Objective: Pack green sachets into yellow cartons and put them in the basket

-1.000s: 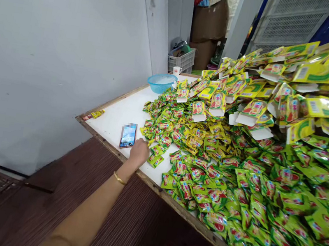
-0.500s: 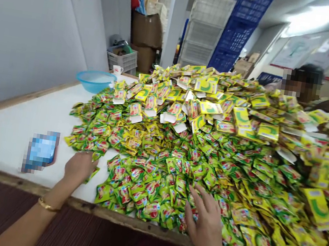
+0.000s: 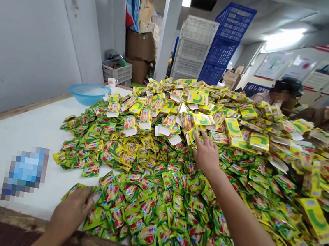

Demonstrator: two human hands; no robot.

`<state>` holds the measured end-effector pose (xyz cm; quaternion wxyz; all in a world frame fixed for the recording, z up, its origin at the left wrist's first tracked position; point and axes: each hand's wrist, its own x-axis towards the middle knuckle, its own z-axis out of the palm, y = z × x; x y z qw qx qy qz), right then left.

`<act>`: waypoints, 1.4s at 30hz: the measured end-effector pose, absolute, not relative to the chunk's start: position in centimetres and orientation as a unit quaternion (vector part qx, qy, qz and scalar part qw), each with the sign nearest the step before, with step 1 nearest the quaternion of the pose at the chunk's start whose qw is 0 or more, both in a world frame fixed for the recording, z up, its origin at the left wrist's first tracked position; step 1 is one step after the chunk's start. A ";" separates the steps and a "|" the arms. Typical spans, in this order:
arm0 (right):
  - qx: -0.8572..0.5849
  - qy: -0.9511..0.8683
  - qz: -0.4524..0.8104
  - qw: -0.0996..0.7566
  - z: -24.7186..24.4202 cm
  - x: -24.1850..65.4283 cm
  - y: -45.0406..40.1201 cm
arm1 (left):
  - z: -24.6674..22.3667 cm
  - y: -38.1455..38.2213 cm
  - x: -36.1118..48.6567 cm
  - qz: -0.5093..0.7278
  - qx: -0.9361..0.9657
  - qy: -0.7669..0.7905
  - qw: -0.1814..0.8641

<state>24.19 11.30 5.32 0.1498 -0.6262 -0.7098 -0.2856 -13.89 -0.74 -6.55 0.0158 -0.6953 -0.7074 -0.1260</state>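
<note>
Near the front edge of the table, my left hand [image 3: 71,212] has its fingers curled around a small green packet [image 3: 74,189], which sticks out past the knuckles. Its fingertips are partly hidden against the pile of green packets [image 3: 151,208]. My right hand [image 3: 207,154] reaches over the pile, fingers stretched and apart, the tips at a yellow box [image 3: 192,135]. Around it lie many yellow boxes [image 3: 202,119] with open white flaps, heaped at the back. Yellow-green packets [image 3: 129,157] lie mixed in below them.
A blue basin [image 3: 89,94] and a white cup [image 3: 112,82] stand at the back left. A blurred-out blue item [image 3: 25,171] lies on the white table top [image 3: 48,125]. White crates [image 3: 195,47] and blue crates [image 3: 225,45] are stacked behind. Two people [image 3: 286,92] sit at the far right.
My right hand has moved from the green packets up and forward to the yellow boxes. My left hand stays near the front edge beside the packets. The camera view has shifted.
</note>
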 end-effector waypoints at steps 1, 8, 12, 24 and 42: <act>-0.623 -0.717 -0.287 0.122 5.8 24.1 12.4 | -7.6 -0.9 -13.9 -0.149 -0.715 -0.682 0.044; -0.619 -0.735 -0.256 0.104 5.5 23.4 16.2 | -9.6 -0.6 -14.6 -0.241 -0.746 -0.604 0.144; -0.571 -0.740 -0.290 0.205 5.9 23.7 15.5 | -9.4 -0.6 -14.4 -0.273 -0.726 -0.619 0.124; -0.425 -0.830 -0.254 0.257 -1.5 17.8 -0.7 | -6.0 -1.6 -13.9 -0.481 -0.460 -0.715 -0.214; -0.506 -0.835 -0.134 0.171 -4.3 15.7 -4.5 | -3.7 -1.8 -3.4 -0.512 -0.366 -0.518 -0.579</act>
